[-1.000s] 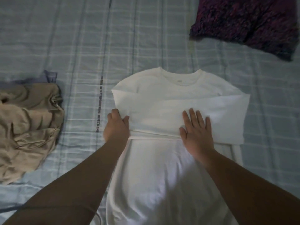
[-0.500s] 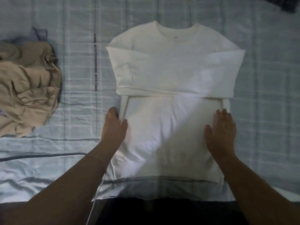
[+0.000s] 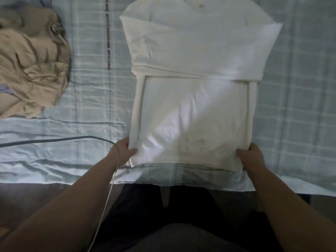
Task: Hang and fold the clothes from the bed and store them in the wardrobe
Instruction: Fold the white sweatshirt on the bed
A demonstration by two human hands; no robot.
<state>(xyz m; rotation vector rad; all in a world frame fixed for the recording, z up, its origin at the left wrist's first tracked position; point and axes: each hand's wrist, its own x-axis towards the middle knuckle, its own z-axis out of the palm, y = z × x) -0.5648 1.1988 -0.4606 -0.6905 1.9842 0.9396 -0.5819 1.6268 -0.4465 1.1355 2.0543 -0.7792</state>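
Status: shirt (image 3: 196, 106) lies flat on the bed (image 3: 91, 99), centre towards 12 o'clock, sleeves folded across its chest. Left hand (image 3: 125, 151) and right hand (image 3: 251, 157) each pinch 1 hem corner near 6 o'clock. Risk: an uneven lift would skew the fold or spill the sleeves; the cable (image 3: 54, 140) at 8 o'clock may snag the left wrist.

Left of the grip, a thin pale cable (image 3: 45, 140) is seen stretched over the pale blue checked bedsheet (image 3: 91, 99); it is bent at the grip and trailed down beside dark fabric trousers (image 3: 181, 233) below.
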